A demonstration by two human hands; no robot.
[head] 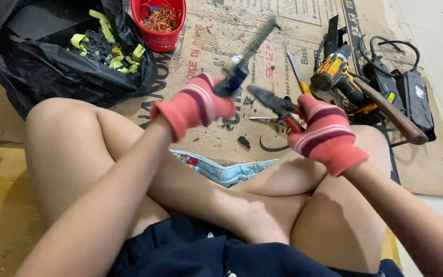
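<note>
My left hand (197,105), in a red striped glove, grips a long blurred tool or component (246,54) with a blue base and a green-grey shaft that points up and away. My right hand (320,131), also in a red striped glove, holds red-handled pliers (277,104); their dark jaws point left toward the blue base. The two hands are close together above my crossed bare legs. The jaws appear just short of the held piece.
Flattened cardboard (232,31) covers the floor. A red bucket of copper wire scraps (160,20) stands at the back. A black bag with yellow and black scraps (73,56) lies at left. A yellow-black power drill (339,77), a wooden-handled tool (393,115) and cables lie at right.
</note>
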